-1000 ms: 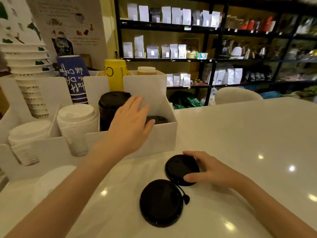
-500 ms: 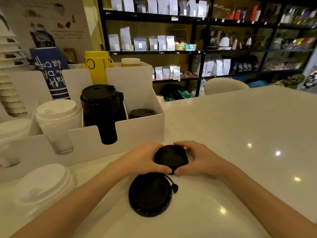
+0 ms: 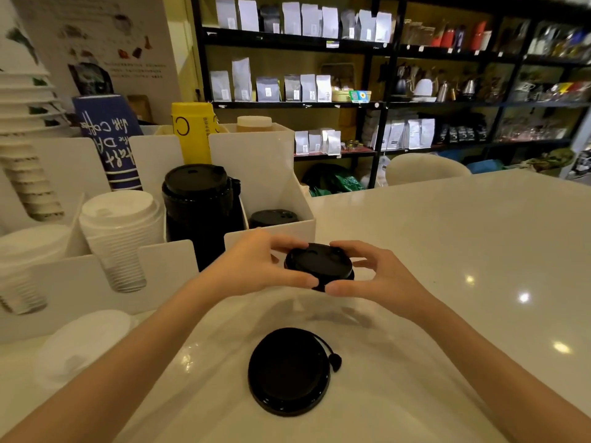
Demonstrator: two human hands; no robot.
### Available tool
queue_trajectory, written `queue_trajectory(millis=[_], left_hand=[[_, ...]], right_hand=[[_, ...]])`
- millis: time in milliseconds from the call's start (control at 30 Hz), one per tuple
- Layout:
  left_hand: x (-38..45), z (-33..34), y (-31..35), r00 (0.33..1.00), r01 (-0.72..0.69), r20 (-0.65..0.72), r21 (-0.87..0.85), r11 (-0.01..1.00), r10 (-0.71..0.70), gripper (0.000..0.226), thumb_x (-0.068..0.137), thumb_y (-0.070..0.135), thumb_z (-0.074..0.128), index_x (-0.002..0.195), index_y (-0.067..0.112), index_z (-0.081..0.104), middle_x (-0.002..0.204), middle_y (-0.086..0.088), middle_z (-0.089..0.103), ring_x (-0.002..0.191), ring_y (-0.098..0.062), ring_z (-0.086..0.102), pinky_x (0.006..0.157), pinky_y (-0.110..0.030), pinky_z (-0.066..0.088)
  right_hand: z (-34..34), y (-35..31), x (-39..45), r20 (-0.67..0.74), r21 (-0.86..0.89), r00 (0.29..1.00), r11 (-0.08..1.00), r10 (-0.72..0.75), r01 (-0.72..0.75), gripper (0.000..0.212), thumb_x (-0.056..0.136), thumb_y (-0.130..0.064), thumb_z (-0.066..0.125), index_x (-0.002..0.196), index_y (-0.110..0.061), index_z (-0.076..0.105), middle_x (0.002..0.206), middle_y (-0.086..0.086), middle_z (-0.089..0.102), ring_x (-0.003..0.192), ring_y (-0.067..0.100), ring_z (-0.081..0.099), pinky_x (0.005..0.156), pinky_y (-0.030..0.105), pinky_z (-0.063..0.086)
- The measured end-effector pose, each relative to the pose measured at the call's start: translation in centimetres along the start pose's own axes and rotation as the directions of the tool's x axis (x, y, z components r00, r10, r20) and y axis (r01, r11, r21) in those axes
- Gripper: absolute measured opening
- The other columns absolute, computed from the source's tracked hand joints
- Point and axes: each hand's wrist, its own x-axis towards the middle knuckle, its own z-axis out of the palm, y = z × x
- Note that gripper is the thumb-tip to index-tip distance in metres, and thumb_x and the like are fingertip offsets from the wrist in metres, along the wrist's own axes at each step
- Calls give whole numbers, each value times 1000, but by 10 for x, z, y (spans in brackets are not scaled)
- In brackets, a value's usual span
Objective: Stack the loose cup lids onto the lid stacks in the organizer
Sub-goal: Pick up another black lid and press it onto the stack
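Since half a second ago you have lifted the small round black plastic lid (image 3: 318, 262) off the counter, both hands (image 3: 259, 266) (image 3: 377, 276) pinching its rim just before the white organizer (image 3: 271, 241); next, seat it on the short black stack (image 3: 271, 218) inside.

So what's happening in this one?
A person is tidying cup lids at a café counter. Both hands, left hand and right hand, hold a small black lid lifted off the white counter, just in front of the white organizer. A larger black lid lies loose on the counter nearer the person, and a white lid sits to the left. The organizer already holds a tall black lid stack, a low black stack and white stacks.
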Motion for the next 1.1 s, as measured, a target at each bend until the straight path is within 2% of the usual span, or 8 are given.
queue_trajectory(millis=[167,300,500,633,800,900,1000,1100], left_hand=[[-8,-36,8,986,-74,-156,-38,997,67,59,58,42,73,113,24,61,92,16,63,91,-1,61,84,-21,51],[-15,-66,6,952,-121,-294,-124,985,80,65,50,43,70,112,22,61,96,13,66,94,2,64,82,-11,50],[-23,-100,-6,869,-206,-489,-214,955,78,62,60,31,69,119,18,55,113,10,61,110,0,57,90,-15,48],[-23,-113,-15,819,-186,-572,-174,967,55,68,62,38,71,124,20,50,124,2,58,119,-9,52,102,-29,43],[-21,-125,-33,792,-142,-610,-185,972,-1,73,57,48,69,124,25,51,127,2,59,120,-12,51,103,-41,42],[-20,-130,-43,808,-106,-588,-230,967,-51,77,56,42,75,126,22,50,129,0,58,121,-14,51,105,-44,41],[-17,-130,-51,847,-55,-529,-197,979,-59,67,65,31,76,126,20,50,127,6,57,121,-11,50,107,-39,37],[-13,-127,-55,871,3,-488,-110,994,-56,60,72,22,70,127,21,47,118,12,54,115,-6,48,99,-27,36]], right_hand=[[-6,-40,17,-28,58,994,993,-103,104,64,49,-48,70,108,-38,50,102,-23,57,97,-5,53,84,16,39],[-3,-71,44,-30,17,978,978,-207,207,78,49,-53,64,122,-29,48,99,-25,51,91,-10,48,77,11,34],[15,-106,86,-112,88,948,948,-297,307,85,50,-54,75,126,-32,43,113,-19,51,102,-7,47,83,14,34],[36,-119,105,-236,194,912,903,-337,384,78,48,-51,75,118,-29,49,115,-15,57,111,3,51,98,29,39],[59,-120,116,-190,264,925,890,-330,371,54,70,-50,61,119,-32,51,123,-10,56,114,3,48,92,16,38],[60,-122,120,-98,396,956,870,-278,294,22,91,-32,41,107,-26,56,96,-20,55,91,-7,52,67,-4,36],[61,-114,127,-73,416,963,870,-260,266,37,95,-31,25,113,-22,56,101,-19,56,89,-15,51,64,-8,33],[63,-106,128,-75,432,973,872,-219,230,47,95,-35,16,124,-21,51,118,-16,46,108,1,39,79,0,31]])
